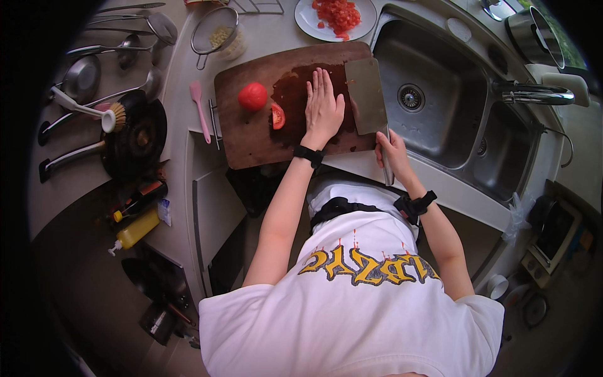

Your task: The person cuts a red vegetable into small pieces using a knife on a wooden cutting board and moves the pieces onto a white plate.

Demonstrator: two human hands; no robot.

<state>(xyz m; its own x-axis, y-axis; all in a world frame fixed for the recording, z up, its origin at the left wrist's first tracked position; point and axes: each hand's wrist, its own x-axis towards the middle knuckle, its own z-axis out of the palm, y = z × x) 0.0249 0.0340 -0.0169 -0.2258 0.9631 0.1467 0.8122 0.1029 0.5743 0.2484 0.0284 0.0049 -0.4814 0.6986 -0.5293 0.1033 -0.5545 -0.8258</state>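
My left hand [324, 108] lies over the wet middle of the wooden cutting board [240, 146], palm down, holding nothing that shows. My right hand [395, 155] grips the handle of a metal cleaver [367, 96], whose broad blade rests over the board's right end, beside the sink. Left of my left hand are a red tomato [253, 96] and, just below it, a cut tomato wedge [278, 116]. Beyond the board stands a white plate [306, 23] with chopped tomato [337, 18] on it.
A double steel sink [438, 94] with a faucet [537, 93] adjoins the board's right side. At upper left, a strainer [215, 33] sits over a container of pale bits. A pink spatula [200, 111], a dark frying pan [134, 136] and several hanging utensils are at left.
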